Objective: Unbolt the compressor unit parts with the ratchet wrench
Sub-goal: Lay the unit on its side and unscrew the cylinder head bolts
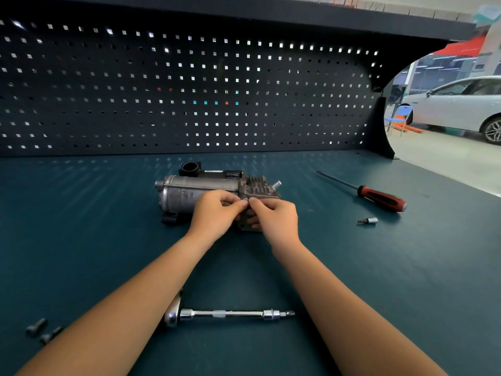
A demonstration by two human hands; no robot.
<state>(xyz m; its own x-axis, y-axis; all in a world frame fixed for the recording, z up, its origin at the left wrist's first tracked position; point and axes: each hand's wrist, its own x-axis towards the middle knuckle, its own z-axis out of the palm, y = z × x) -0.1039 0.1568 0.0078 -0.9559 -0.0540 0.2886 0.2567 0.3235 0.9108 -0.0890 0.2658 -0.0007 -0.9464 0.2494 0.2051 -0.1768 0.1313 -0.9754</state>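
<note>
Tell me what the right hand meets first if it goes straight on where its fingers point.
Most likely the left hand: the right hand points left and away, its fingers tip to tip with the left's, against the compressor unit. Depth is unclear; the unit could come first.

Compressor unit [200,189] lies mid-bench [95,218], before the pegboard [189,90], with left hand [217,214] and right hand [275,219] meeting on its near side. Screwdriver [379,198] lies to its right, with a socket bit [368,220] just nearer. Ratchet wrench [225,313] lies nearest, between the forearms, with two bolts [35,327] far to its left.
</note>
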